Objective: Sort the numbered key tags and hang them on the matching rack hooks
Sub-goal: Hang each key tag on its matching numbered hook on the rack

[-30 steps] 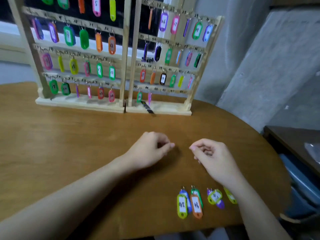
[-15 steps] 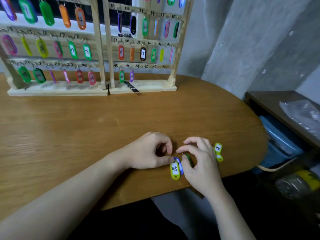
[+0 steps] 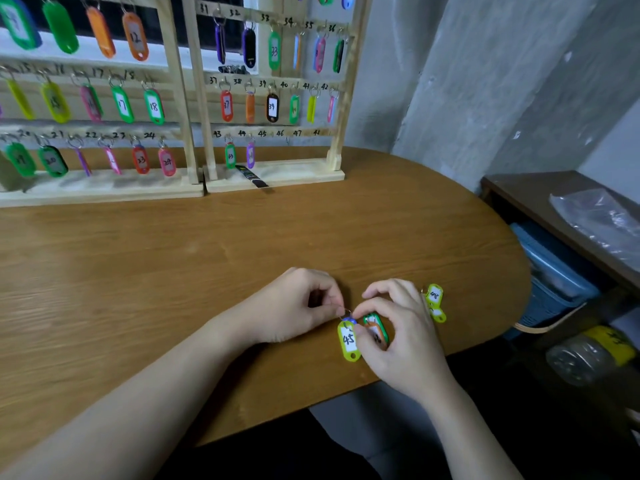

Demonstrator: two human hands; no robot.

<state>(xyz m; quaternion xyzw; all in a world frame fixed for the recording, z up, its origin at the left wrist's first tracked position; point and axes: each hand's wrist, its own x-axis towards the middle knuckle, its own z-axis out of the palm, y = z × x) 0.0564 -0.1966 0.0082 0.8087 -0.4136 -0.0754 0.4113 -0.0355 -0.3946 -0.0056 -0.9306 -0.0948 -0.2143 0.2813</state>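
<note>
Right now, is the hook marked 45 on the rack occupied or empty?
Empty. Nothing hangs under hook 45; the tag 45 lies on the table, between both hands.

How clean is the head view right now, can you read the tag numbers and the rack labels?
Head view: evenly lit, no glare; tag 45 at the left hand and tag 48 beyond the right hand read sharply. The right rack's labels are legible. The far-left tags smear, and wide-angle distortion bows the rack posts and table edge.
</note>
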